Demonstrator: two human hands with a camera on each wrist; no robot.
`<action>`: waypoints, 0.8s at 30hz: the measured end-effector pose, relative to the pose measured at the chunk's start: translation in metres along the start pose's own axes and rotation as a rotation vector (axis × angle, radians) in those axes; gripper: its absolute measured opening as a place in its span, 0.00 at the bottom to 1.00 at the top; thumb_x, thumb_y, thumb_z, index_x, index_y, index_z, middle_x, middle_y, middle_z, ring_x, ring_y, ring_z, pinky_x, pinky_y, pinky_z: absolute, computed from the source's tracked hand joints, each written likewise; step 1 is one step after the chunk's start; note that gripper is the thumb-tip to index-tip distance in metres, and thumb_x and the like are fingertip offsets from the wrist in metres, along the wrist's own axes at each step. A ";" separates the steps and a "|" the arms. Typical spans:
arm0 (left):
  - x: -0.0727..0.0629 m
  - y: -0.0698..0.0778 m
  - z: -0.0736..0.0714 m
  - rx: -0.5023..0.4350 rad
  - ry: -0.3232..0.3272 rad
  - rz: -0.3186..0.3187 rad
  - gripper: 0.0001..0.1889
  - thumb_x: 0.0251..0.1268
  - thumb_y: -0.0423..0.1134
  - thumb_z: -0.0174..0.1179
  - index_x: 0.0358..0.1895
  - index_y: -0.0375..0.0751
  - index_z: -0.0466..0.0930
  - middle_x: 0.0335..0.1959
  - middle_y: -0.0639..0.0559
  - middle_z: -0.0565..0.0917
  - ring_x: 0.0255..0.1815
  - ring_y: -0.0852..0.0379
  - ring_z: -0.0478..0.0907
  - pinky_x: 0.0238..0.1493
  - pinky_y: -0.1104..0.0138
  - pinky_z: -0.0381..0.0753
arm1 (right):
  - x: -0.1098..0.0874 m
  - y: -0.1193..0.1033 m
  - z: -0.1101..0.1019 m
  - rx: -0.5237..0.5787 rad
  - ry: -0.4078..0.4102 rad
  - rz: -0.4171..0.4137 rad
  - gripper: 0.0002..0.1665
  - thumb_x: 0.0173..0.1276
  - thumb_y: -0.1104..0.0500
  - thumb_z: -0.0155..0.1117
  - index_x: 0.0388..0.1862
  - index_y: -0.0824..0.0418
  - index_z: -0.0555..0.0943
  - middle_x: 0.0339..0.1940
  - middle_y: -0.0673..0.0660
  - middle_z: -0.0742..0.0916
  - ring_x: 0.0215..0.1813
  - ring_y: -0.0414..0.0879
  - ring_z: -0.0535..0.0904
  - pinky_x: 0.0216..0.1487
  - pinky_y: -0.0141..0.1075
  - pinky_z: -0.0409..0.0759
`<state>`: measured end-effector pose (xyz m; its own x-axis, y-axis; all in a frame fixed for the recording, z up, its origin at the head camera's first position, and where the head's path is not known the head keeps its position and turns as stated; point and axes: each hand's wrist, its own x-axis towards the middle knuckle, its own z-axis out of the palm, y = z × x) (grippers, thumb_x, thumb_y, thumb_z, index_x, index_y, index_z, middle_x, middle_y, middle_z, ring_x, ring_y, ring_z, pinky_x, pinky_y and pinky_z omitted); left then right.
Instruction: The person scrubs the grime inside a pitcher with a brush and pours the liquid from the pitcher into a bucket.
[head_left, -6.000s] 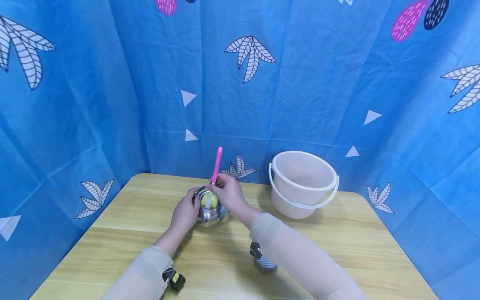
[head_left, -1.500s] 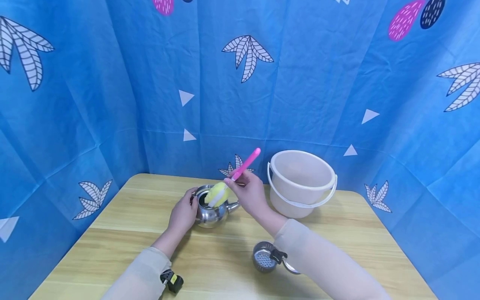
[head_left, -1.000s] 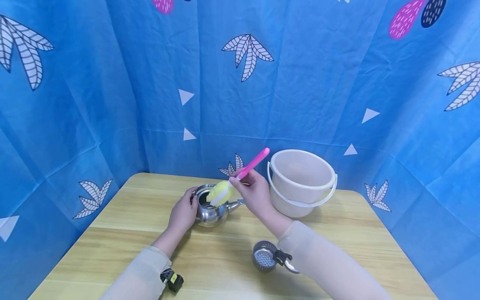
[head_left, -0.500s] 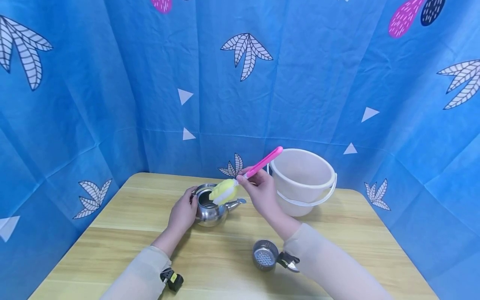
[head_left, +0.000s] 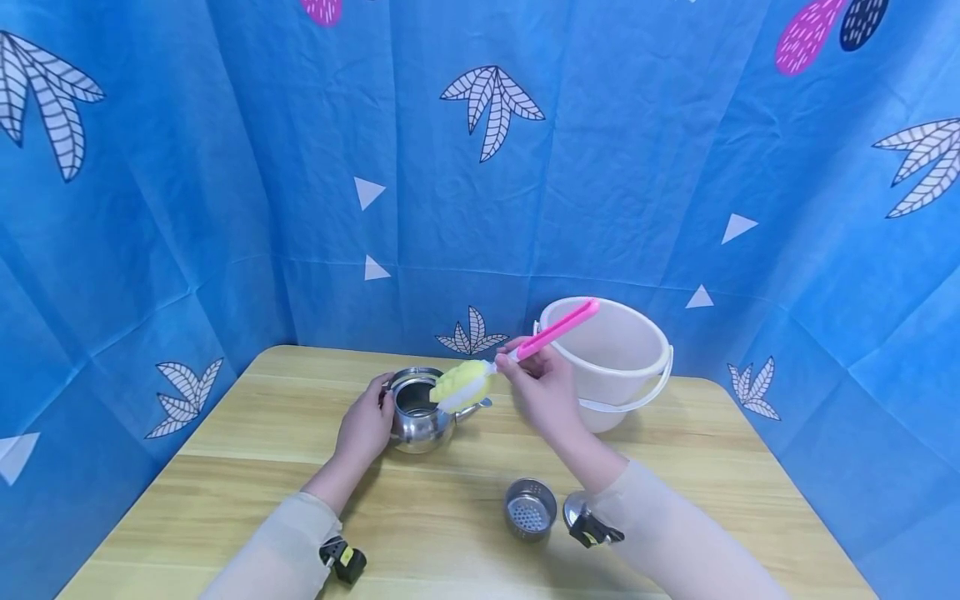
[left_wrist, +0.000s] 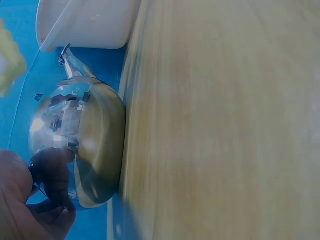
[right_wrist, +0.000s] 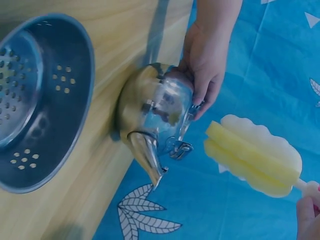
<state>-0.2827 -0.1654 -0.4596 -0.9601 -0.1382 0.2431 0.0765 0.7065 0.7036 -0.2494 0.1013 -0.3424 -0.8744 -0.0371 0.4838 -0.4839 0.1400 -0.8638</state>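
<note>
A steel teapot [head_left: 422, 435] with an uncovered mouth stands on the table, its spout pointing right. My left hand [head_left: 367, 427] grips it at the rim on the left side, thumb and fingers around the edge. In my right hand [head_left: 546, 390], thumb and fingers pinch a sponge brush [head_left: 461, 385] near where its pink handle meets the neck. The yellow-and-white sponge head is held in the air outside the pot, overlapping the spout in the head view. The right wrist view shows the sponge [right_wrist: 252, 155] apart from the teapot [right_wrist: 150, 107].
A white bucket [head_left: 621, 387] with a white bail handle stands at the back right, behind my right hand. A perforated metal strainer [head_left: 529, 510] sits nearer on the table. Beside it a shiny round metal piece [head_left: 576, 502] is partly hidden by the wrist camera. A blue curtain [head_left: 480, 225] encloses the table.
The sponge brush was inside the teapot's mouth; my right hand has drawn it out and to the right, its handle tilting over toward the bucket. The left hand keeps its place.
</note>
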 end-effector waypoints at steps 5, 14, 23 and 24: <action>-0.001 0.000 0.000 -0.006 0.004 0.002 0.23 0.81 0.41 0.45 0.73 0.41 0.66 0.61 0.34 0.80 0.58 0.34 0.78 0.55 0.42 0.78 | -0.006 0.000 -0.010 -0.011 0.011 0.016 0.12 0.65 0.58 0.73 0.45 0.62 0.84 0.43 0.58 0.90 0.42 0.44 0.87 0.49 0.37 0.85; 0.000 -0.001 0.000 -0.007 0.006 0.000 0.23 0.81 0.41 0.45 0.73 0.42 0.66 0.62 0.34 0.79 0.59 0.34 0.78 0.56 0.42 0.77 | -0.014 -0.004 -0.028 -0.007 0.031 0.051 0.14 0.66 0.56 0.73 0.46 0.62 0.84 0.45 0.58 0.90 0.43 0.44 0.87 0.44 0.32 0.85; 0.000 -0.001 0.000 -0.008 0.003 -0.009 0.23 0.81 0.42 0.45 0.74 0.42 0.65 0.62 0.35 0.79 0.59 0.34 0.78 0.56 0.42 0.77 | -0.025 -0.003 -0.047 -0.004 0.076 0.047 0.13 0.66 0.58 0.72 0.47 0.62 0.85 0.45 0.57 0.90 0.46 0.46 0.87 0.50 0.36 0.85; 0.000 0.000 0.000 -0.010 0.002 -0.011 0.23 0.81 0.42 0.45 0.74 0.42 0.65 0.63 0.35 0.79 0.59 0.34 0.78 0.56 0.42 0.77 | -0.026 -0.003 -0.049 -0.012 0.081 0.043 0.13 0.66 0.57 0.72 0.47 0.62 0.85 0.45 0.59 0.90 0.46 0.46 0.87 0.51 0.35 0.85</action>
<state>-0.2827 -0.1656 -0.4601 -0.9604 -0.1470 0.2366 0.0687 0.6981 0.7127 -0.2236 0.1504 -0.3458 -0.8884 0.0494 0.4564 -0.4449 0.1518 -0.8826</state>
